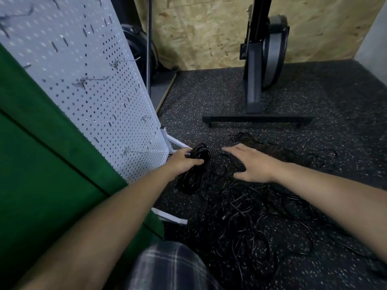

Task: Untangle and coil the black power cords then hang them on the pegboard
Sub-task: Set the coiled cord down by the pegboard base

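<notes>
So our left hand (pixel 184 162) has its fingers curled round a coiled bundle of black cord (pixel 191 178). It grips the bundle near the top, and the loops hang below it, right by the bottom corner of the pegboard (pixel 83 91). We can't tell if the lowest loops touch the floor (pixel 335 91).

Our right hand (pixel 253 164) is wide open, fingers spread and stretched forward, palm down, holding nothing, just above the mess. And it is a mess: the loose cords (pixel 251 216) sprawl over the black speckled floor, under and past the right forearm. Thin loops cross every which way, and a few strands trail out to the far right.

The pegboard is white and stands on white feet (pixel 178 143), with several metal hooks (pixel 92 80) sticking out. A green panel (pixel 41 164) sits to its left. Further out there's a black stand (pixel 257 118) with a grey wheel-like part, and a chipboard wall (pixel 209 28) behind it. Our plaid-covered knee (pixel 167 266) pokes in at the bottom.
</notes>
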### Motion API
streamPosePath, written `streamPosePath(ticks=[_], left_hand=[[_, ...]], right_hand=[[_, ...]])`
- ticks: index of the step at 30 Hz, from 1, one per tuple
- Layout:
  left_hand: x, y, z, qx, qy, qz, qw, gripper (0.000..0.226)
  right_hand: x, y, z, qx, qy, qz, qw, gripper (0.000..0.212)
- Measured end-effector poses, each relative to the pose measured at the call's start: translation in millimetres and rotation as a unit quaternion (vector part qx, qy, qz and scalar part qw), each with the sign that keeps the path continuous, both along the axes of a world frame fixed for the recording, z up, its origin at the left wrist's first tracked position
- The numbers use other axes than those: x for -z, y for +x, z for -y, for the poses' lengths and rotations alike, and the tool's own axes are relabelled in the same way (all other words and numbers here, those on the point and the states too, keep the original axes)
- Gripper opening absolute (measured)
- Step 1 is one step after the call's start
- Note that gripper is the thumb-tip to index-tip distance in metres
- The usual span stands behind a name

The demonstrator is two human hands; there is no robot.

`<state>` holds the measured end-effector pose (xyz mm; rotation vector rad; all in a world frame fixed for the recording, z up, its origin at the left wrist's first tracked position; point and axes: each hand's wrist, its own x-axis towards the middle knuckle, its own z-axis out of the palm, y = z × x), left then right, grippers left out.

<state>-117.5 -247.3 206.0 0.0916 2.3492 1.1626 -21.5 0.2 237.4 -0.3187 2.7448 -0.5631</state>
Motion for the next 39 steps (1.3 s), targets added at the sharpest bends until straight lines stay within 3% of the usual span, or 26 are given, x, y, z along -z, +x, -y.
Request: streamPosePath(ticks=[8, 15, 22, 27, 34, 39], left_hand=[[88.7, -34.4, 11.0, -0.052, -0.071, -0.022, 0.996, 0.056], [166.0, -59.6, 21.4, -0.055, -0.163, -0.054, 0.984, 0.054], [225.4, -65.0, 41.2, -0.042, -0.308, -0.081, 0.947, 0.057], [236.7, -67.3, 57.9, -0.125, -0.332, -0.093, 0.930, 0.062], [236.3, -65.8, 66.8, -0.065, -0.361, -0.062, 0.928, 0.081], [226.5, -58.5, 46.1, -0.036, -0.373, -0.121, 0.919, 0.082]], right_hand=[[77.3, -42.7, 26.9, 0.037, -0.032, -0.007, 0.999, 0.087], [144.8, -66.6, 36.2, 0.088, -0.077, 0.027, 0.993, 0.079], [185.3, -68.1, 24.4, 0.108, -0.083, 0.074, 0.988, 0.076], [193.4, -64.8, 20.6, 0.114, -0.072, 0.089, 0.987, 0.075], [188.3, -62.9, 28.5, 0.113, -0.072, 0.098, 0.986, 0.075], [178.7, -55.3, 23.0, 0.120, -0.058, 0.107, 0.985, 0.077]])
